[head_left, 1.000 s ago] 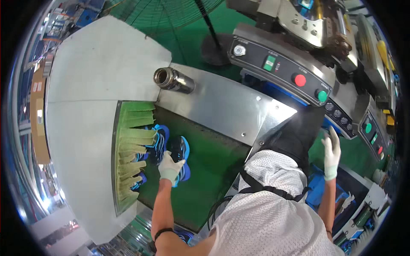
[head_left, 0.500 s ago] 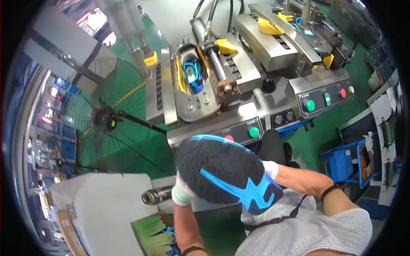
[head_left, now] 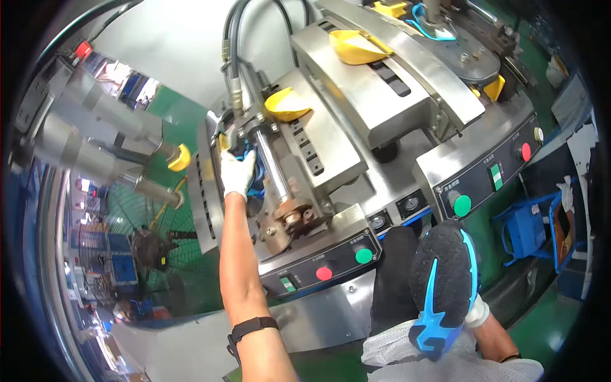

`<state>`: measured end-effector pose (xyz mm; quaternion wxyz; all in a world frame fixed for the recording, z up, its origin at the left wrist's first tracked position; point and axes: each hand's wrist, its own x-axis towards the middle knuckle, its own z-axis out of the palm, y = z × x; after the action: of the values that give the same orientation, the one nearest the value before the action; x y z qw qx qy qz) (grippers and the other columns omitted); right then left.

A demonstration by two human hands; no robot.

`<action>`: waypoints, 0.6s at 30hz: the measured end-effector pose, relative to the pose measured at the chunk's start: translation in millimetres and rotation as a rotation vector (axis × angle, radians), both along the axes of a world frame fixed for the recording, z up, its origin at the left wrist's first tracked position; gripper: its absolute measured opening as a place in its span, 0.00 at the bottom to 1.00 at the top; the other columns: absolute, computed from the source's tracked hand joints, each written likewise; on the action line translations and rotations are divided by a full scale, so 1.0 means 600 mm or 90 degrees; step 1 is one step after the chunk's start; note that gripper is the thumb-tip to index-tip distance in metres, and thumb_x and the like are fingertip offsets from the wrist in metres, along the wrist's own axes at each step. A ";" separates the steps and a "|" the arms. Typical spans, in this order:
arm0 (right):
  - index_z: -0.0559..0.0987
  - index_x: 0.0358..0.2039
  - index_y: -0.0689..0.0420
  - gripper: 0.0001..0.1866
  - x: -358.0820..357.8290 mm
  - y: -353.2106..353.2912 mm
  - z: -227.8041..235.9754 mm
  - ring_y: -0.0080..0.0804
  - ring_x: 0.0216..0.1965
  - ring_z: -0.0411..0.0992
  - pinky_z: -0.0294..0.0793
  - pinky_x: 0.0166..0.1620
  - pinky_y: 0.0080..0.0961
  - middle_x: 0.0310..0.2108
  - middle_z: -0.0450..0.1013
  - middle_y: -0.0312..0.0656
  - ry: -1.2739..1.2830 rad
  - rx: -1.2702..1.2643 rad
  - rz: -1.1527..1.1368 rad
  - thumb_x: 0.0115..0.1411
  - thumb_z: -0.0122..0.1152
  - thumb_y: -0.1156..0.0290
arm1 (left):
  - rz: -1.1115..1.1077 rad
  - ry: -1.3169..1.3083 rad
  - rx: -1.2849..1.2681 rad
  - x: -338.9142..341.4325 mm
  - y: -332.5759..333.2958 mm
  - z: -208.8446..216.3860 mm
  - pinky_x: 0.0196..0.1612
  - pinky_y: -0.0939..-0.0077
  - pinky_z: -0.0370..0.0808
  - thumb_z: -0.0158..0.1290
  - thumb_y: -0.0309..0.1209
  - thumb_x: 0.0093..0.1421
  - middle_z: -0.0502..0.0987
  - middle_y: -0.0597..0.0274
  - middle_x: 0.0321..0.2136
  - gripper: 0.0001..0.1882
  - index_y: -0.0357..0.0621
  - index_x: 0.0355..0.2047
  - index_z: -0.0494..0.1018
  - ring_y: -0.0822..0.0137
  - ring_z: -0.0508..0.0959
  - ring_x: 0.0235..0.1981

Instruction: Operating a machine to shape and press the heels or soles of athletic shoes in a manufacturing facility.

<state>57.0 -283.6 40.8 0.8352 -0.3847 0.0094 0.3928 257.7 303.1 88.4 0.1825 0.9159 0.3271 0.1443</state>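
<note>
Head view: right hand [head_left: 477, 312] grasps black-soled shoe [head_left: 444, 274]; left hand [head_left: 237, 174] touches blue shoe [head_left: 258, 181], fingers' grip unclear.

Left of our left hand [head_left: 237, 175], we see green floor [head_left: 181, 105] and a wire-caged fan [head_left: 149, 249]; beyond and right of our right hand [head_left: 476, 312] stands a blue stool [head_left: 525, 228].

Left hand [head_left: 237, 173] at machine [head_left: 335, 155], right hand [head_left: 477, 312] holding shoe [head_left: 447, 277]

Smooth, shiny metal press [head_left: 332, 145], glossy plastic-looking yellow piece [head_left: 286, 105] atop it, black rubbery hoses [head_left: 234, 48] behind it, rough matt black shoe sole [head_left: 452, 274], textured white cloth shirt [head_left: 394, 347] before it
</note>
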 end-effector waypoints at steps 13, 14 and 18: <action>0.58 0.74 0.62 0.54 -0.013 0.024 0.034 0.42 0.63 0.73 0.74 0.65 0.41 0.65 0.70 0.47 0.029 0.034 -0.066 0.51 0.79 0.65 | -0.078 -0.308 -0.053 -0.195 -0.033 0.220 0.54 0.72 0.76 0.70 0.34 0.58 0.82 0.52 0.46 0.30 0.29 0.55 0.73 0.65 0.80 0.46; 0.59 0.73 0.62 0.52 -0.010 0.029 0.038 0.42 0.63 0.73 0.74 0.64 0.41 0.64 0.70 0.47 0.026 0.024 -0.054 0.52 0.78 0.66 | -0.094 -0.331 -0.030 -0.242 -0.064 0.226 0.58 0.71 0.74 0.69 0.33 0.59 0.80 0.51 0.49 0.30 0.29 0.57 0.72 0.64 0.79 0.50; 0.61 0.71 0.62 0.46 0.003 0.079 0.074 0.42 0.60 0.75 0.76 0.61 0.42 0.62 0.72 0.48 -0.020 -0.018 -0.050 0.56 0.76 0.66 | -0.027 -0.376 -0.093 -0.460 -0.197 0.200 0.64 0.68 0.69 0.65 0.28 0.60 0.75 0.50 0.58 0.28 0.32 0.59 0.72 0.62 0.76 0.57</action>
<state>58.9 -236.3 85.3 0.8447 -0.4018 0.0169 0.3533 -18.6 184.8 208.3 0.3385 0.8252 0.2501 0.3767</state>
